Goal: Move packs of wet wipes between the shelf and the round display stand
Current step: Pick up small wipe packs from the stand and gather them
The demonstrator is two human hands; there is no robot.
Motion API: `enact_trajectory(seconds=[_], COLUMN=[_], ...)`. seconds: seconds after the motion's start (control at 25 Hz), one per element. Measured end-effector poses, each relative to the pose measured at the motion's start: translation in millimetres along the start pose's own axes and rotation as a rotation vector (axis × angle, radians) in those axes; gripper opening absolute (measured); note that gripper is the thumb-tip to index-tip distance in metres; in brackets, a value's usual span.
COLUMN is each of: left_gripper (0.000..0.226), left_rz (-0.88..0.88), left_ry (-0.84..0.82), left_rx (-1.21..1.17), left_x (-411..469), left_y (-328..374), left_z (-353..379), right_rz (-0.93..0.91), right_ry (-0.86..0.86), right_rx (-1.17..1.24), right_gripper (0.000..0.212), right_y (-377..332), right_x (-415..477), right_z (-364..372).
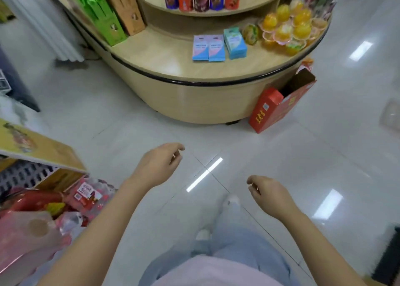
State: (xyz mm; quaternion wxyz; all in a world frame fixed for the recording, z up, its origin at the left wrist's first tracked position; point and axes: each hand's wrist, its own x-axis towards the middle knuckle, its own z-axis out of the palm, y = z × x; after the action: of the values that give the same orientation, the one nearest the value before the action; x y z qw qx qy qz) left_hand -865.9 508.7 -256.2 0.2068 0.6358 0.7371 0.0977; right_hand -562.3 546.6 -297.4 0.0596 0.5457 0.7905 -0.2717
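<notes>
Pink-and-blue packs of wet wipes [208, 47] lie flat on the lower tier of the round display stand [194, 95], at about twelve o'clock from the person. A teal stack [235, 44] is just beside them at their three o'clock, near the orange jelly cups [287, 30]. They lie close to the rim, I think so that they are easy to reach. The left hand [159, 164] and the right hand [270, 193] hang over the floor, fingers loosely curled and holding nothing, probably ready for taking a pack. The shelf [43, 149] is at eight o'clock.
</notes>
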Motion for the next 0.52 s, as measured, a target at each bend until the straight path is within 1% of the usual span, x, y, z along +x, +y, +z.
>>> enact_trajectory(seconds=[0.12,0.24,0.4,0.52], left_gripper=[0.026,0.027,0.029,0.034], left_rz=[-0.007,-0.067,-0.195,-0.230], left_ry=[0.066,0.057,-0.074,-0.201], left_rx=[-0.037,-0.072,-0.121,-0.136], left_x=[83,153,218,261], left_y=[-6,-18,-41,-54], left_z=[-19,-23,-19,-23], right_rz=[0.022,0.011,-0.041,-0.133], right_ry=[-0.085,-0.146,-0.149,-0.063], right_rx=[-0.009,-0.024,-0.055,-0.076], right_gripper=[0.027,0.029,0.027,0.022], right_y=[-1,-5,-33,-65], right_x=[63,145,273,372], right_z=[-10,-39,-114,-176])
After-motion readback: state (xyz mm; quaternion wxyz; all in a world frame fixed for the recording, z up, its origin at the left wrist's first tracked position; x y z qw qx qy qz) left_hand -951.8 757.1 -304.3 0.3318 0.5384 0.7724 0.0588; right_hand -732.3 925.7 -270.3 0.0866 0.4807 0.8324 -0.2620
